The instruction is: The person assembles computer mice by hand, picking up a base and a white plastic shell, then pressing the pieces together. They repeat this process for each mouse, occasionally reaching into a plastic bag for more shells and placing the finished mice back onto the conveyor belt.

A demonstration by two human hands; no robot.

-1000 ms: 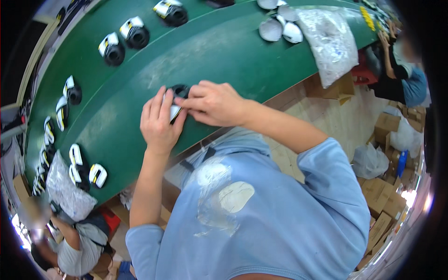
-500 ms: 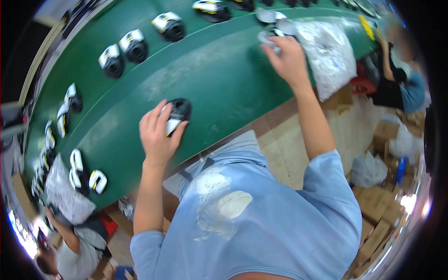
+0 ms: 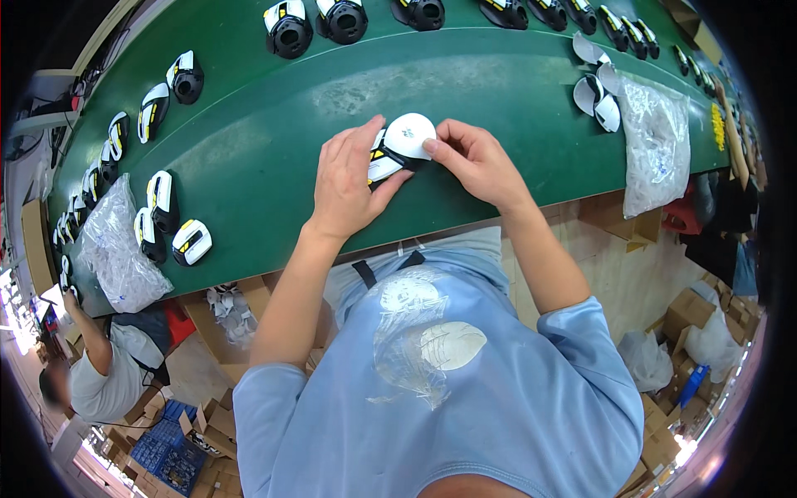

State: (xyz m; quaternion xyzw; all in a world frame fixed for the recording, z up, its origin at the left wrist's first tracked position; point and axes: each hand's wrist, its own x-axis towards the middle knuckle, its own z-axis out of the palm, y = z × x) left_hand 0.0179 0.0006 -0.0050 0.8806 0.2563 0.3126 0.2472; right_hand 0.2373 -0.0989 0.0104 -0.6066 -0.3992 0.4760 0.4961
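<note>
— Green belt: where's the black-and-white part?
— Mid-belt, near its front edge, under the left hand; the right hand pinches a white round cover onto it. Bare belt lies either side.

Bright, even overhead light — sharp at centre, fisheye-bent edges, black corners, slight glare lower right.

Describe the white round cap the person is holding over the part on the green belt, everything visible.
The white round cap is a smooth, glossy disc, plastic by its look, plain and unmarked on the side facing up. It sits tilted on top of a black, white and yellow part that rests on the green belt. The right hand pinches its right edge with the fingers; the left hand steadies the part beneath and touches the cap's left edge. Its underside is hidden.
</note>
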